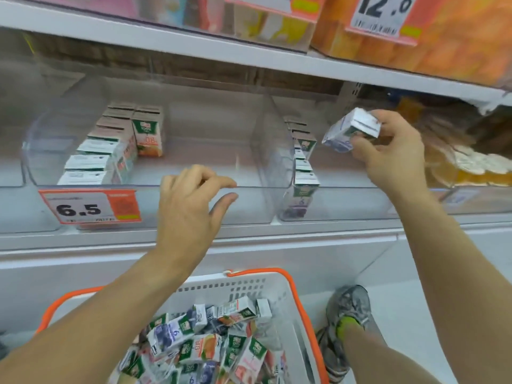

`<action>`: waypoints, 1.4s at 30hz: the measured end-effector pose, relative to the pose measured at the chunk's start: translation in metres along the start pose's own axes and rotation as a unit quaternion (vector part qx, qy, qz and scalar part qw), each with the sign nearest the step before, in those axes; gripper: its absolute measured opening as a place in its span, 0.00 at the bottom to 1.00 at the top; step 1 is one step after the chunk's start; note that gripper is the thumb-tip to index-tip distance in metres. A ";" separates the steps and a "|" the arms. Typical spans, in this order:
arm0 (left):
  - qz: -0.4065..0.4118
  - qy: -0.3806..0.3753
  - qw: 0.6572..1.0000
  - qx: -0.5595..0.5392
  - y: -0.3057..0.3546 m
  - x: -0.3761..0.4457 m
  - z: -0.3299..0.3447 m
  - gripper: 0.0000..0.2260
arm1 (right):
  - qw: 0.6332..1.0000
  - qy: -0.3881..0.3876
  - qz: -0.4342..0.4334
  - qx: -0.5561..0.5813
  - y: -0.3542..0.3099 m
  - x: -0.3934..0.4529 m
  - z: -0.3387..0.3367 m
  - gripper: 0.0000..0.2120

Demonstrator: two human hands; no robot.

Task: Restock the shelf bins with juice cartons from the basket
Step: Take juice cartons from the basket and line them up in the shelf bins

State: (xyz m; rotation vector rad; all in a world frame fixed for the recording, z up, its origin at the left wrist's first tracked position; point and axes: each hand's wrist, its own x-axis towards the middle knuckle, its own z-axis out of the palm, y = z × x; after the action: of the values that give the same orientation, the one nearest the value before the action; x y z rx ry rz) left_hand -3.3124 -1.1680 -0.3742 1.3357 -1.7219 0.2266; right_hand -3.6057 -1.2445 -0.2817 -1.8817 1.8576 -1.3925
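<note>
Left hand (pixel 191 206) hangs empty, fingers loosely spread, before the bins; right hand (pixel 388 153) grips a purple carton (pixel 350 130) above the right bin (pixel 332 200). Nearest, the basket (pixel 302 306) holds many cartons. Beyond, both bins are part-filled; the left bin (pixel 194 203) mostly bare. Judged well short of complete.

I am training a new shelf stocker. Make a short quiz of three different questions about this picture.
1. True or false: the left hand holds a carton.
2. Which price tag number is on the left bin? A 6.5, B 9.0, C 3.5
3. Fill in: the right hand holds a purple carton above the ___ bin.

Key: 1 false; 2 A; 3 right. More cartons wait in the basket.
</note>
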 end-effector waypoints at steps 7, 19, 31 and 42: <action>0.010 0.022 0.999 -0.025 -0.004 -0.005 0.003 0.08 | 0.973 -0.165 0.156 -0.049 0.012 0.037 0.061 0.24; 0.019 0.026 0.999 -0.035 -0.004 -0.005 0.002 0.10 | 0.949 -0.237 0.146 -0.146 -0.001 0.042 0.069 0.24; -0.009 -0.139 0.978 -0.157 0.022 -0.062 -0.011 0.03 | 0.977 -0.187 -0.037 0.094 -0.030 -0.154 0.022 0.07; -0.229 -0.595 0.770 -0.039 -0.009 -0.287 -0.001 0.08 | 0.775 -0.612 0.094 -0.128 0.087 -0.342 0.093 0.13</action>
State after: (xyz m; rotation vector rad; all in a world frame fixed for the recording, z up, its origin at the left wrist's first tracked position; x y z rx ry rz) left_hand -3.3061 -0.9781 -0.5890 1.9545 -2.1955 -1.2222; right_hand -3.5352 -1.0182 -0.5589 -1.8262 1.3948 0.2801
